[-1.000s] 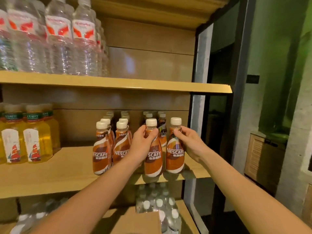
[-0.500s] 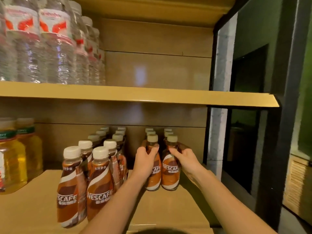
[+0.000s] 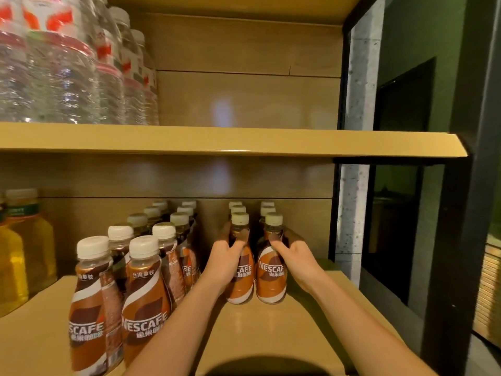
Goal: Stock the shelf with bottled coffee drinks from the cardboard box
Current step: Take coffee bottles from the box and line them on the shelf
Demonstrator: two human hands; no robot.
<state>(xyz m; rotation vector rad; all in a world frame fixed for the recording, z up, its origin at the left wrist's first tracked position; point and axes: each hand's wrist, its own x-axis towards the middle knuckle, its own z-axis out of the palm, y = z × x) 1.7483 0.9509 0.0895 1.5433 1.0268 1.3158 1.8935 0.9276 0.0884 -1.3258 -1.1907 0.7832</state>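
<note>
Two brown Nescafe coffee bottles stand side by side deep on the middle wooden shelf (image 3: 271, 329). My left hand (image 3: 226, 260) grips the left bottle (image 3: 242, 278) around its shoulder. My right hand (image 3: 294, 257) grips the right bottle (image 3: 271, 278) the same way. More coffee bottles stand in two rows right behind these two (image 3: 267, 210). Two longer rows of coffee bottles (image 3: 143, 294) stand to the left, reaching nearly to the shelf's front edge. The cardboard box is out of view.
Yellow drink bottles (image 3: 19, 248) stand at the far left of the same shelf. Clear water bottles (image 3: 67, 71) fill the left of the upper shelf (image 3: 244, 142). A black frame post (image 3: 455, 240) and a speckled pillar (image 3: 352, 213) bound the right side.
Both hands have pushed the two bottles from the shelf's front edge back toward the rows behind. My head has moved in closer and lower.
</note>
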